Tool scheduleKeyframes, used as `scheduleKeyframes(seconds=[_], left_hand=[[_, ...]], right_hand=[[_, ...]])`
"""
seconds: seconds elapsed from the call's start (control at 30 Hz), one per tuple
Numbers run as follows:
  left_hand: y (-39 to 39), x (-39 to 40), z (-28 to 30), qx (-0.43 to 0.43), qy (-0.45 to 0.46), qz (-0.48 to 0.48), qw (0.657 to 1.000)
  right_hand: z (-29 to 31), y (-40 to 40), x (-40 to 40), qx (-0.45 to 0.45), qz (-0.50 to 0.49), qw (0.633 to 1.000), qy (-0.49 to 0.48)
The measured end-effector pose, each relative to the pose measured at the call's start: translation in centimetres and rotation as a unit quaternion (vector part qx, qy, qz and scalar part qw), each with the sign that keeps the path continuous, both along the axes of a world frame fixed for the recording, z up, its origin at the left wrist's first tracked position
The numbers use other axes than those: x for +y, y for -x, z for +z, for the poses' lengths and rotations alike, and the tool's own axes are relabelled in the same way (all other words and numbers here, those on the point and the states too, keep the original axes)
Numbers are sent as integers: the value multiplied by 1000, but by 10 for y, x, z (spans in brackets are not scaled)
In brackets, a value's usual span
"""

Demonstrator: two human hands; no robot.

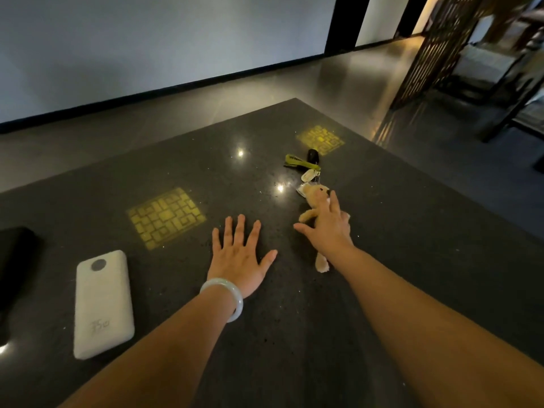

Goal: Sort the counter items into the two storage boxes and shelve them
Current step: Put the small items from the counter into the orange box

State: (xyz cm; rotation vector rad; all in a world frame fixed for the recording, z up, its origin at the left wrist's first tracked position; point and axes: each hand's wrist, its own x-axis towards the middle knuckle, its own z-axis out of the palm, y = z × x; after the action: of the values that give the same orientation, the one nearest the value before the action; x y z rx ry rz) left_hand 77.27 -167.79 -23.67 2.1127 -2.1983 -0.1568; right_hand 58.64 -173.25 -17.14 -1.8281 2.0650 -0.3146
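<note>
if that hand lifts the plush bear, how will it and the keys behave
The plush bear under the right hand looks soft, so it will probably sag and squash. The tags, yellow strap and black fob seem chained to it, so they will likely trail and dangle.

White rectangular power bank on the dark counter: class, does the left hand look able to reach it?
Probably yes. The left hand lies flat on the dark speckled counter, and nothing stands between it and the white rectangular power bank.

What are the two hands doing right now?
Left hand: open, flat on the counter.
Right hand: open, fingers on the plush bear.
</note>
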Motion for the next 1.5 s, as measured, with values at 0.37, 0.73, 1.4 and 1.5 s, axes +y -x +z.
scheduleKeyframes(seconds=[0.37,0.73,1.4,1.5], left_hand=[[-4,2,7,14,-36,-15,999],[108,73,48,94,-79,-335,934],[357,295,132,340,-152,-431,822],[397,355,154,409,-175,-427,787]], right_hand=[[-23,44,92,-39,66,991,113],[14,165,262,-206,-3,972,-108],[131,315,562,-267,-342,878,204],[147,337,625,-215,-362,876,234]])
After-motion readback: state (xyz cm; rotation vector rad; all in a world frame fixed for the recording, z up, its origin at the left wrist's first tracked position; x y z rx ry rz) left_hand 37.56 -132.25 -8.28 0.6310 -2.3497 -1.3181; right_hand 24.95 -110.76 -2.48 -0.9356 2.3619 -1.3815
